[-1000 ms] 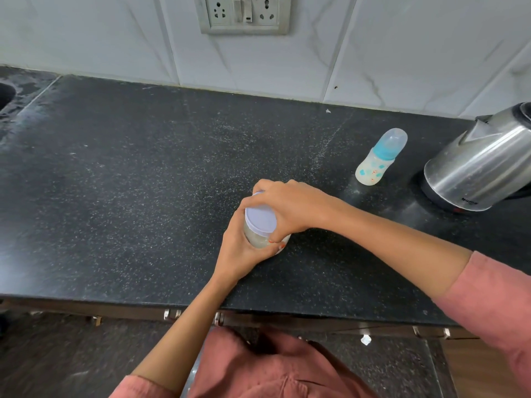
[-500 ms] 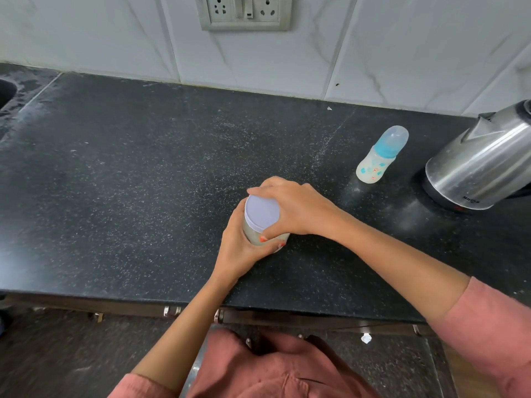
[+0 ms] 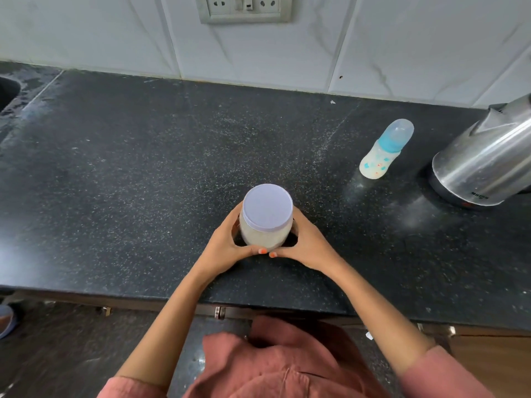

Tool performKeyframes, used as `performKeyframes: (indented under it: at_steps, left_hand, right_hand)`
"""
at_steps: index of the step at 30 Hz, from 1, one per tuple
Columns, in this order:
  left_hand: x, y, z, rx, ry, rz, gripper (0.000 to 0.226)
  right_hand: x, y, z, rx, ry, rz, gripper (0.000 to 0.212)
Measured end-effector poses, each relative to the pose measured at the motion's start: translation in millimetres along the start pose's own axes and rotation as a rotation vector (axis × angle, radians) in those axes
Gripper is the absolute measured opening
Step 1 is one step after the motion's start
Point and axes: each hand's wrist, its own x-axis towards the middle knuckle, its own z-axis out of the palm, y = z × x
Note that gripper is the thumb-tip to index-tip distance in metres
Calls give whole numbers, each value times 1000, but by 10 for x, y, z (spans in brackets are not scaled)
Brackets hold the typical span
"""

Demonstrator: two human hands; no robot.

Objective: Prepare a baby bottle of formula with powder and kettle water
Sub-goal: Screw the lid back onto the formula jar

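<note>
both hands, left [image 3: 227, 248] and right [image 3: 309, 248], wrapped round powder jar [image 3: 265, 222] at tabletop [image 3: 115, 168] centre. lid [image 3: 267, 206] on; pale powder inside. risk: jerked lid, powder spilt. baby bottle [image 3: 385, 150] at 2 o'clock, capped, seemingly empty. kettle [image 3: 485, 165] at 3 o'clock, contents hidden.

Likely home kitchen, black granite counter [image 3: 115, 168], tiled wall [image 3: 402, 38], steel kettle [image 3: 482, 168], socket [image 3: 244, 7]

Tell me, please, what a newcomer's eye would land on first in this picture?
Probably the powder jar with its pale lilac lid, shut, at the counter's near middle, cupped by the left hand and right hand. Next, the capped baby bottle to the right, beside the steel kettle at the frame's edge.
</note>
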Motion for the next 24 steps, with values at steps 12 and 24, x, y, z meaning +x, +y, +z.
performKeyframes:
  at_steps: [12,24]
  left_hand:
    - [522,224,-65,-16,12,52,85]
    - [1530,248,-137,7,7,22,91]
  right_hand:
    - [376,-103,-303,51,102,-45,96]
    - [1230,-186,-811,-127,120,7,92]
